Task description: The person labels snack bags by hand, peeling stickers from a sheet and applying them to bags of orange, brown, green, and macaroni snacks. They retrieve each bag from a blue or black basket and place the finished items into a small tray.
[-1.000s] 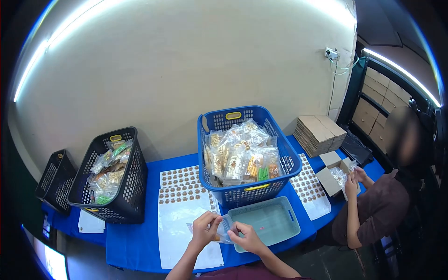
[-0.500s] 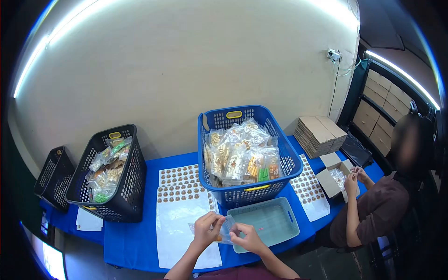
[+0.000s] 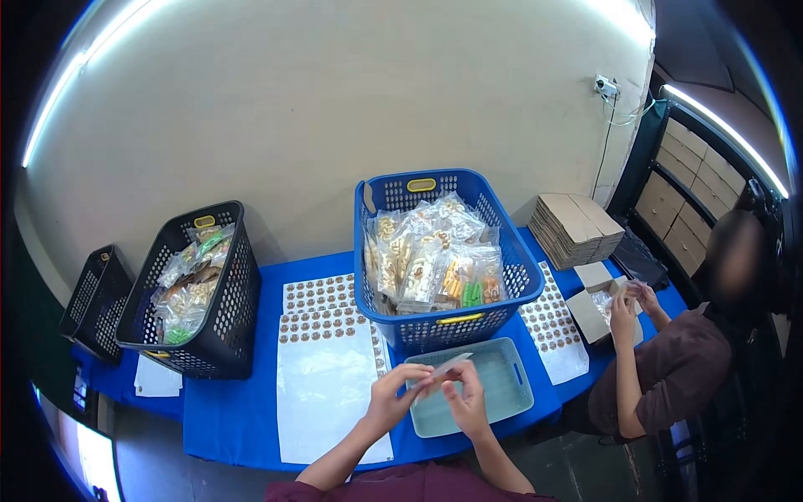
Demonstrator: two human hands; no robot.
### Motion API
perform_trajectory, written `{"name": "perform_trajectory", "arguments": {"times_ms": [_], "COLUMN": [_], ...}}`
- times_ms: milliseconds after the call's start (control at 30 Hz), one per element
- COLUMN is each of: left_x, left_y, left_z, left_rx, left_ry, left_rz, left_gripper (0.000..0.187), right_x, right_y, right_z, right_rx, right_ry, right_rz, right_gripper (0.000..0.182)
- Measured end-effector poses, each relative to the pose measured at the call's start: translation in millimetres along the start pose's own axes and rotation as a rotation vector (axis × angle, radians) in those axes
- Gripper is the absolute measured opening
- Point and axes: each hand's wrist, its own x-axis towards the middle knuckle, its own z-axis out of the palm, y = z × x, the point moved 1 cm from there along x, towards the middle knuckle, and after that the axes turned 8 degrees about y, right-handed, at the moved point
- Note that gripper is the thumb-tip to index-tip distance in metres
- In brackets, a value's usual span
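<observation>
Blue counter [image 3: 251, 418] against a beige wall; both hands, left hand [image 3: 393, 400] and right hand [image 3: 467, 400], have lifted the clear packet [image 3: 443, 366] toward twelve o'clock, pinching it.

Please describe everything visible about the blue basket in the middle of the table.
The blue basket looks like plastic, with perforated walls and yellow handle inserts at the front and back rims. It stands upright on the blue table cover, behind the pale green tray, and is filled with clear packets of small goods. No hand touches it.
</observation>
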Motion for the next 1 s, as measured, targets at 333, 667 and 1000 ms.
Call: {"name": "perform_trajectory", "arguments": {"times_ms": [333,667,1000], "left_x": [0.9,10.2,37.7], "left_y": [-5.5,-1.4,-28.9], "left_z": [-17.2,-48.6,-134.0], "left_rx": [0.184,0.437,0.131], "left_ry": [-0.046,0.208,0.962], "left_rz": [-0.036,0.17,-0.068], "left_gripper": [0.004,0.006,0.026], "right_x": [15.2,8.2,-23.2], "right_y": [-33.1,-38.2,16.0], "right_z": [14.8,58.0,37.0], "right_rx": [-0.652,-0.445,-0.246], "right_ry": [-0.287,-0.27,-0.672], "right_rz": [-0.484,-0.361,0.109], "right_gripper": [0.017,0.018,0.011]}}
